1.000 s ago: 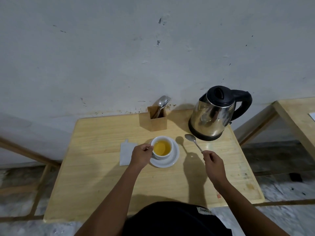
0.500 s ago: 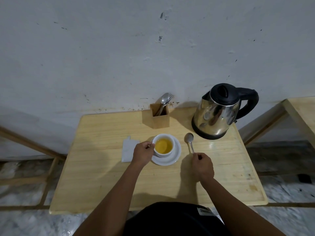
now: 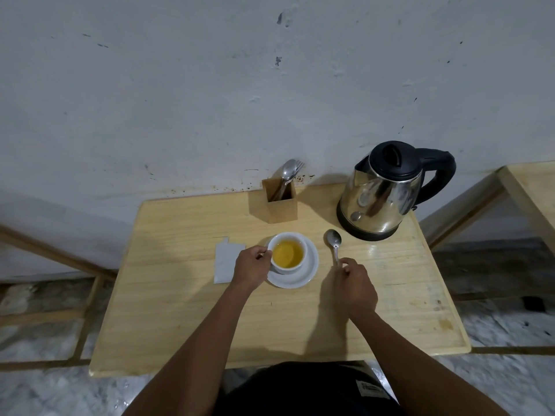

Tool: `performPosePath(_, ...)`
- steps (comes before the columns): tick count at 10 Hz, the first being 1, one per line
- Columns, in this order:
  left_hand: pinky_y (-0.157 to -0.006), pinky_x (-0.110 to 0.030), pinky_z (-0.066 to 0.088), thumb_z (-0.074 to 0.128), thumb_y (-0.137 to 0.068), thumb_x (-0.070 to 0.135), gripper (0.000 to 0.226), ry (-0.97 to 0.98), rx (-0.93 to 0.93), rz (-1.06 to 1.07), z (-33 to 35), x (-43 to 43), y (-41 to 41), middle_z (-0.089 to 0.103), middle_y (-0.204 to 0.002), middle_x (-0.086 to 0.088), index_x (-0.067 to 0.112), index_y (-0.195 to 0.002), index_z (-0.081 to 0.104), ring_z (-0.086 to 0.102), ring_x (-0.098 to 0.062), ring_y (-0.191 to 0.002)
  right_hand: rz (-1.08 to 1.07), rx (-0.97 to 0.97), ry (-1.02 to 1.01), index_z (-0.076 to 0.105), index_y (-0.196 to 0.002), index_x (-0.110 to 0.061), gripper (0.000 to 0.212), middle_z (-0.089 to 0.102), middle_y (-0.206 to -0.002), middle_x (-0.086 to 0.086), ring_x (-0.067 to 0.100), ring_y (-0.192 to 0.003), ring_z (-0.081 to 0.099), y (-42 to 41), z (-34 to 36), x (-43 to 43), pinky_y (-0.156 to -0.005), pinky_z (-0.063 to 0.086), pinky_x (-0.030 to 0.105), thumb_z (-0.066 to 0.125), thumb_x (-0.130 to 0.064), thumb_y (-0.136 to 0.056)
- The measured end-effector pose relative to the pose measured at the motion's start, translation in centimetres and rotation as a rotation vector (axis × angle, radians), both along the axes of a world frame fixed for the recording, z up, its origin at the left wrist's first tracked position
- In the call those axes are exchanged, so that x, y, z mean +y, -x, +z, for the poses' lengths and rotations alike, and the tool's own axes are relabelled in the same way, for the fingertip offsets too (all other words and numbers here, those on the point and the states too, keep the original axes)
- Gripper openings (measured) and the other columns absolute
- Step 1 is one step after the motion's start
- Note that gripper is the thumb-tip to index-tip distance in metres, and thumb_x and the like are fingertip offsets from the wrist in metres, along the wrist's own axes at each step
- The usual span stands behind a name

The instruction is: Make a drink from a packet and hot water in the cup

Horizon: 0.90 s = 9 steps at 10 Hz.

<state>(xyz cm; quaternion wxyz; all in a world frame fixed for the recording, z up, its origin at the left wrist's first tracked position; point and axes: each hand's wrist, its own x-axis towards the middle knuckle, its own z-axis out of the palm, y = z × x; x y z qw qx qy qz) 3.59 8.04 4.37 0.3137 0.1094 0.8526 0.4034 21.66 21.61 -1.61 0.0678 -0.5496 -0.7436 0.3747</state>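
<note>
A white cup (image 3: 295, 240) filled with yellow liquid stands on a white saucer (image 3: 310, 270) in the middle of the wooden table (image 3: 180, 310). My left hand (image 3: 252, 265) grips the cup at its left side. My right hand (image 3: 354, 285) holds the handle end of a metal spoon (image 3: 333, 240), whose bowl lies on the table right of the saucer. A torn white packet (image 3: 225, 259) lies flat left of my left hand. A steel kettle (image 3: 381, 193) with a black lid and handle stands at the back right.
A wooden holder (image 3: 280, 202) with cutlery stands behind the cup against the grey wall. Another wooden table (image 3: 534, 187) is at the far right. The floor below is stone-patterned.
My right hand has lowered the spoon from a raised tilt to the table beside the saucer and drawn closer to the cup. My left hand stays on the cup.
</note>
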Motion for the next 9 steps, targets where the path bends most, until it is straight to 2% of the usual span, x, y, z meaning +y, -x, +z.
performPosePath(1, -0.081, -0.051, 0.058, 0.057, -0.092, 0.023, 0.024, -0.001, -0.004, 0.005, 0.1, 0.1, -0.1, 0.067, -0.091, -0.006, 0.008, -0.108, 0.068, 0.066, -0.028, -0.083, 0.049, -0.021, -0.029, 0.056, -0.115, -0.037, 0.020, 0.057, -0.104, -0.007, 0.016, -0.082, 0.058, -0.4, 0.2, -0.1, -0.072, 0.040, 0.031, 0.050, -0.039, -0.096)
performPosePath(2, -0.082, -0.050, 0.058, 0.057, -0.092, 0.022, 0.024, -0.004, 0.000, 0.013, 0.1, 0.2, -0.1, 0.066, -0.090, -0.005, 0.008, -0.108, 0.068, 0.067, -0.029, -0.081, 0.076, -0.018, -0.018, 0.058, -0.105, -0.036, 0.014, 0.059, -0.104, -0.009, 0.014, -0.079, 0.054, -0.9, 0.0, 0.0, -0.072, 0.039, 0.030, 0.049, -0.031, -0.096)
performPosePath(4, -0.082, -0.044, 0.058, 0.055, -0.094, 0.021, 0.024, -0.019, -0.012, 0.026, 0.3, 0.0, -0.5, 0.066, -0.090, -0.004, 0.008, -0.110, 0.067, 0.068, -0.032, -0.078, 0.149, -0.054, -0.023, 0.057, -0.111, -0.036, 0.020, 0.051, -0.099, -0.015, 0.014, -0.082, 0.054, -1.1, 0.1, 0.2, -0.077, 0.043, 0.032, 0.045, -0.029, -0.097)
performPosePath(5, -0.083, -0.044, 0.057, 0.054, -0.094, 0.021, 0.024, -0.024, -0.009, 0.031, 0.4, -0.1, -0.6, 0.067, -0.092, -0.006, 0.008, -0.110, 0.067, 0.067, -0.030, -0.080, 0.149, -0.081, -0.025, 0.058, -0.106, -0.035, 0.019, 0.053, -0.100, -0.010, 0.016, -0.079, 0.055, -1.0, 0.3, 0.2, -0.075, 0.046, 0.033, 0.043, -0.027, -0.097)
performPosePath(6, -0.086, -0.044, 0.055, 0.053, -0.093, 0.022, 0.026, -0.028, -0.005, 0.030, 0.3, -0.1, -0.7, 0.070, -0.101, -0.009, 0.010, -0.111, 0.067, 0.067, -0.033, -0.092, 0.136, -0.108, -0.041, 0.059, -0.107, -0.032, 0.021, 0.051, -0.098, -0.008, 0.018, -0.078, 0.056, -0.9, 0.2, 0.3, -0.074, 0.047, 0.033, 0.041, -0.026, -0.097)
performPosePath(7, -0.086, -0.040, 0.053, 0.053, -0.093, 0.023, 0.028, -0.032, -0.010, 0.032, 0.7, -0.1, -0.8, 0.070, -0.106, -0.010, 0.012, -0.115, 0.066, 0.067, -0.033, -0.095, 0.172, -0.128, -0.051, 0.057, -0.115, -0.031, 0.024, 0.051, -0.101, -0.005, 0.019, -0.081, 0.057, -0.9, 0.6, 0.3, -0.075, 0.049, 0.035, 0.041, -0.026, -0.097)
performPosePath(8, -0.085, -0.041, 0.053, 0.052, -0.094, 0.025, 0.029, -0.047, -0.011, 0.028, 0.6, -0.2, -0.8, 0.069, -0.099, -0.006, 0.012, -0.116, 0.066, 0.066, -0.030, -0.088, 0.192, -0.177, -0.098, 0.054, -0.119, -0.028, 0.025, 0.050, -0.107, -0.002, 0.023, -0.088, 0.060, -1.2, 1.0, 0.5, -0.072, 0.047, 0.035, 0.043, -0.029, -0.096)
performPosePath(9, -0.084, -0.044, 0.057, 0.052, -0.093, 0.030, 0.031, -0.030, -0.010, 0.016, 0.6, -0.3, -0.3, 0.069, -0.102, -0.007, 0.013, -0.117, 0.065, 0.063, -0.025, -0.081, 0.236, -0.153, -0.140, 0.054, -0.123, -0.022, 0.029, 0.051, -0.117, 0.003, 0.026, -0.099, 0.059, -0.8, 2.2, 1.1, -0.074, 0.048, 0.037, 0.045, -0.030, -0.097)
